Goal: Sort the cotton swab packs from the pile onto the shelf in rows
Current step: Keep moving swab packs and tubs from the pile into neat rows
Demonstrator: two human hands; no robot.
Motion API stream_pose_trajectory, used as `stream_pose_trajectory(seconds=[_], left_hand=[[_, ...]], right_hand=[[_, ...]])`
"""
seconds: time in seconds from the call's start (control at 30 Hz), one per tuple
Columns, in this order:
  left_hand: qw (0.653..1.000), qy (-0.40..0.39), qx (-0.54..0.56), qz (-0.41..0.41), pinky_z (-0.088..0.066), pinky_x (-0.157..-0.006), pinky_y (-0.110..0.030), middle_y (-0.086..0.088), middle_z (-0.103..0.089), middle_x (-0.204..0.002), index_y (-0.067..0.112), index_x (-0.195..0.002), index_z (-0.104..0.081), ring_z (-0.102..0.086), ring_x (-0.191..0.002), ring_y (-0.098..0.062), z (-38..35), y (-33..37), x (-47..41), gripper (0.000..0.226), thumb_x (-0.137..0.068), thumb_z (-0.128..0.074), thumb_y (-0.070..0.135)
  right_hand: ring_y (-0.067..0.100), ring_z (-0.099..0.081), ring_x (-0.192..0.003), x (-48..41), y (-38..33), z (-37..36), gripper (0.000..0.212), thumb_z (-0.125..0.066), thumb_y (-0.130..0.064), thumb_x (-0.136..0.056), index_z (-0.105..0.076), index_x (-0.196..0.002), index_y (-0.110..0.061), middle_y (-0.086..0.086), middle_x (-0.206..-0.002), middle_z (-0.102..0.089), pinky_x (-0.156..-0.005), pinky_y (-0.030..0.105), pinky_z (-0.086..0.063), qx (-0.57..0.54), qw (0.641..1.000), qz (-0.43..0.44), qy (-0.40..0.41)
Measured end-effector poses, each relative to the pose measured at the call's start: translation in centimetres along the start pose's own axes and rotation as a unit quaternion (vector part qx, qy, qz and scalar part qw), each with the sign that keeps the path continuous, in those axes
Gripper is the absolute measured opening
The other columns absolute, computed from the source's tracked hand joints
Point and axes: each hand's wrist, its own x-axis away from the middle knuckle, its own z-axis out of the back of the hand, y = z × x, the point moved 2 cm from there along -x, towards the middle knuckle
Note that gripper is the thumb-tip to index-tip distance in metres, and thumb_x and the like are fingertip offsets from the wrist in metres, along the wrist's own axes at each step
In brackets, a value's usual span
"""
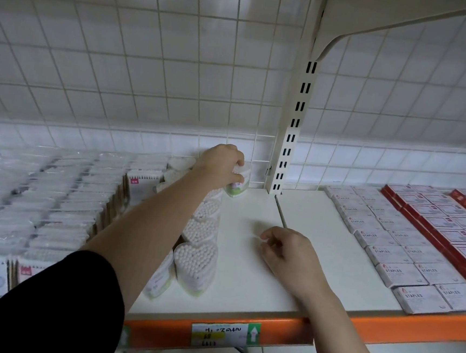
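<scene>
The left hand (221,162) grips one heart-shaped cotton swab pack (238,186) at the back of the shelf (241,278), beyond a row (201,230) of at least four more, while the right hand (292,256) rests loosely curled, empty, on the shelf.

Light: dim, flat and cool; brightest in a band low on the far wall (144,140), greyer higher up.
Shadows: 1 faint smudge on the shelf (245,276), just beyond the right hand (292,257).
Glare: pale sheen on the wrapped packs (42,187), left.
Blur: left hand (222,161) and its heart pack (238,184) soft; wrapped packs smeared.
Distortion: wall grid bows toward the edges.
</scene>
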Motion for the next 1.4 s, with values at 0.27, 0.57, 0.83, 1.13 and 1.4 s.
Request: stream_pose_trajectory(seconds=[0.27, 0.57, 0.83, 1.13, 1.4], left_hand=[[1.000, -0.003, -0.012, -0.002, -0.046, -0.078, -0.032, 0.001, -0.055, -0.104, 0.018, -0.103, -0.063, -0.052, -0.098, -0.018, 0.0, 0.2, -0.4, 0.040, -0.070, -0.079, 0.033], [1.000, 0.001, -0.028, 0.004, -0.045, -0.078, -0.032, 0.000, -0.055, -0.106, 0.017, -0.109, -0.061, -0.052, -0.100, -0.021, 0.1, 0.3, 0.1, 0.046, -0.072, -0.076, 0.040], [0.996, 0.085, -0.030, 0.006, -0.041, -0.084, -0.032, 0.000, -0.060, -0.113, 0.019, -0.109, -0.063, -0.058, -0.099, -0.023, 4.4, -1.7, 4.2, 0.026, -0.094, -0.051, 0.037], [0.972, 0.183, -0.141, 0.028, -0.035, -0.078, -0.037, -0.005, -0.063, -0.093, 0.016, -0.101, -0.062, -0.060, -0.084, -0.029, 9.3, -5.8, 13.9, 0.026, -0.096, -0.044, 0.033], [0.949, 0.225, -0.167, 0.146, -0.038, -0.076, -0.036, 0.002, -0.065, -0.081, 0.018, -0.095, -0.061, -0.061, -0.071, -0.023, 14.1, -14.1, 27.7, 0.024, -0.095, -0.043, 0.034]], right_hand=[[0.012, -0.052, -0.074, 0.3, 0.1, 0.1, 0.013, -0.061, -0.022, -0.086, -0.066, -0.097, -0.022, -0.003, -0.082, -0.061, -0.070, 0.026, -0.043, 0.002, 1.000, -0.001, -0.002], [0.008, -0.055, -0.075, 0.3, -0.4, 0.4, 0.017, -0.060, -0.017, -0.085, -0.066, -0.101, -0.019, -0.002, -0.090, -0.060, -0.071, 0.022, -0.043, -0.022, 1.000, -0.008, -0.009], [0.011, -0.059, -0.085, -1.5, -3.9, 0.9, 0.018, -0.061, -0.015, -0.086, -0.070, -0.101, -0.019, -0.004, -0.095, -0.062, -0.076, 0.023, -0.046, -0.057, 0.997, 0.017, 0.042], [0.015, -0.060, -0.089, -3.3, -12.7, 0.2, 0.018, -0.061, -0.011, -0.087, -0.071, -0.102, -0.014, -0.001, -0.101, -0.067, -0.081, 0.027, -0.047, -0.079, 0.985, 0.113, 0.098], [0.015, -0.059, -0.087, -2.7, -24.2, -6.2, 0.016, -0.061, -0.011, -0.088, -0.069, -0.101, -0.015, -0.003, -0.097, -0.065, -0.079, 0.023, -0.044, -0.108, 0.973, 0.201, 0.042]])
